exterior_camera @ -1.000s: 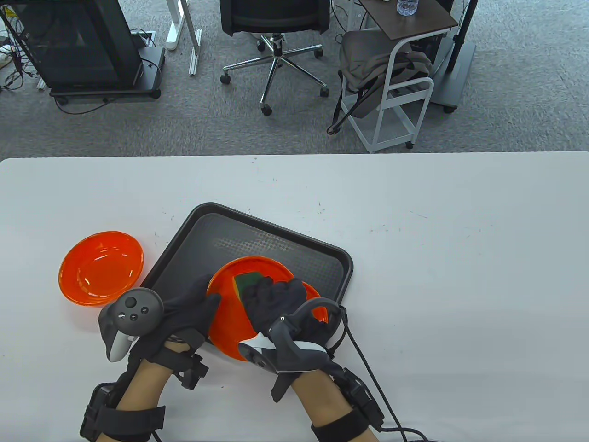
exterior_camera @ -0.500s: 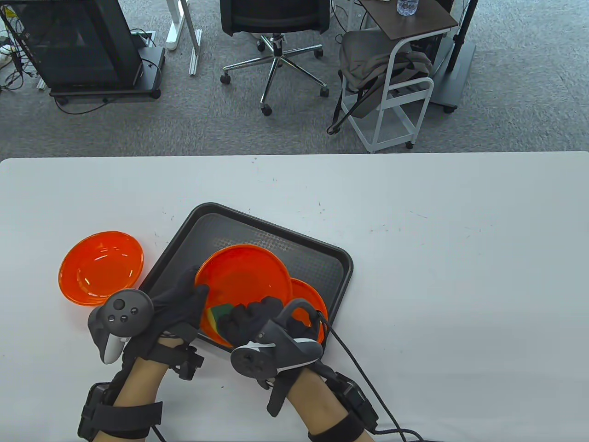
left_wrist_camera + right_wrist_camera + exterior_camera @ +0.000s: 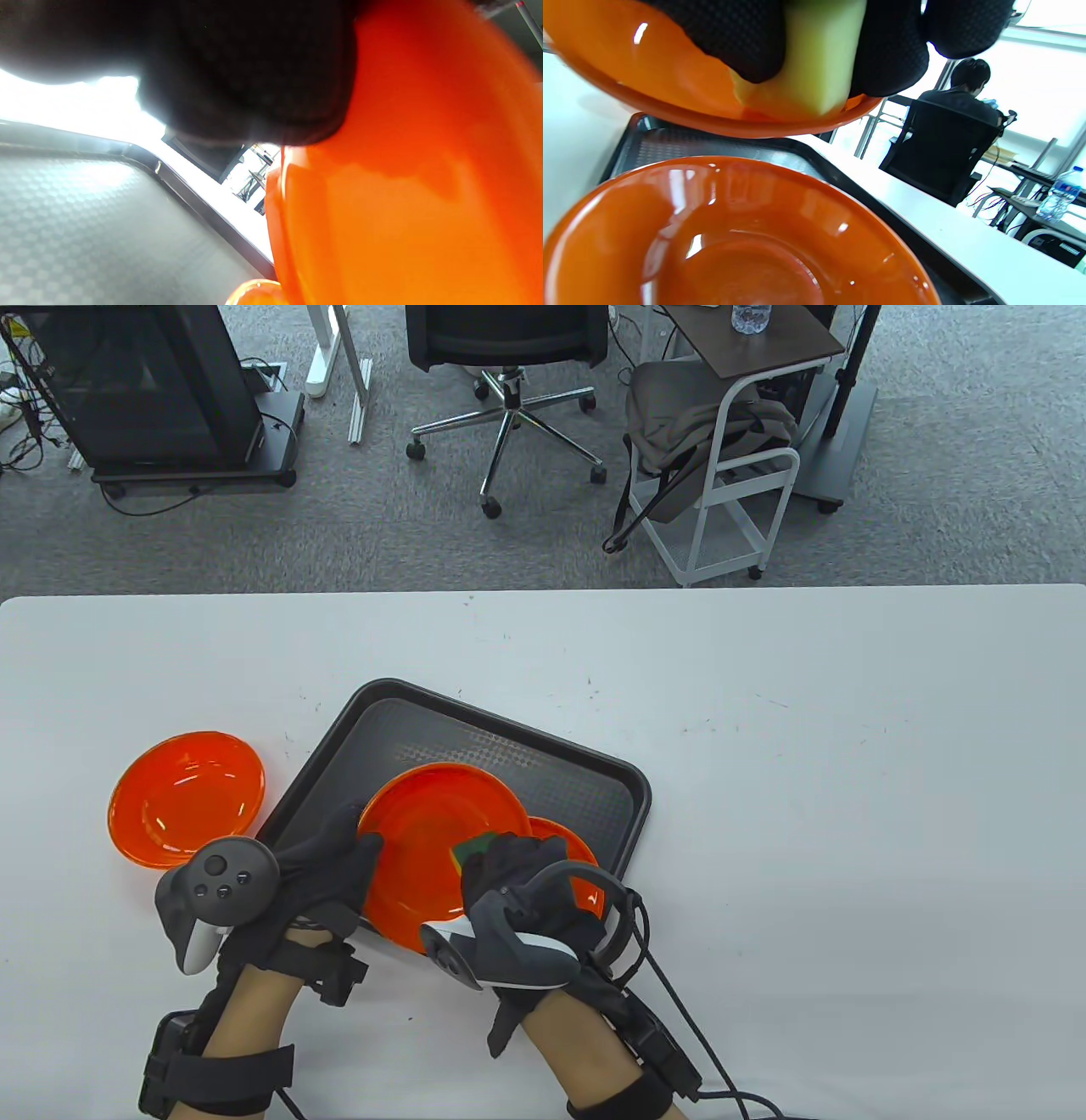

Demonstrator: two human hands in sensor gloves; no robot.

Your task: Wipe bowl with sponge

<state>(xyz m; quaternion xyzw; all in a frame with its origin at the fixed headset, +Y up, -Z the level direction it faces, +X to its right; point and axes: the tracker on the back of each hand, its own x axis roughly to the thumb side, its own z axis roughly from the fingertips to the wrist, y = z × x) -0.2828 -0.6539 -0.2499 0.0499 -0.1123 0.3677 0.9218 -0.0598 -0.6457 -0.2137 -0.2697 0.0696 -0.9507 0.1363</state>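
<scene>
Orange bowl (image 3: 433, 848) tilted in L hand (image 3: 318, 869), R hand (image 3: 517, 874) w/ sponge (image 3: 473, 847) inside.

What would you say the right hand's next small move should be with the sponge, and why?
Probably another stroke across the held bowl. The right hand presses the sponge against its right inner side, the left hand grips its left rim above the tray, and most of the bowl's surface lies beyond the sponge.
</scene>
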